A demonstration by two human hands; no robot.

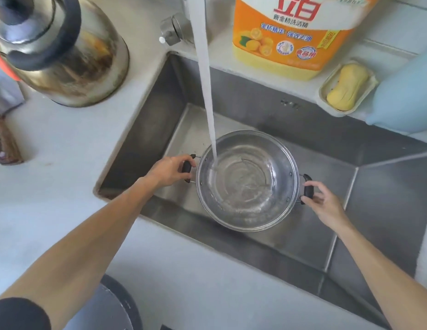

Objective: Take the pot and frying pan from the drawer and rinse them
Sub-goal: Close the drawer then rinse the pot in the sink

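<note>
The steel pot (255,186) is low in the sink (386,186), its bowl under the tap stream (206,91) so water pools inside. The left hand (166,173) curls round the left handle (186,167), arm stretched down past the counter edge. The right hand (324,206) reaches in likewise, thumb and fingers seemingly pinching the right handle (307,189), keeping the pot level

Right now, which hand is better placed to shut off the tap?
Probably left: the tap lever sits left of the water stream, toward the left hand; the right hand would cross it.
</note>
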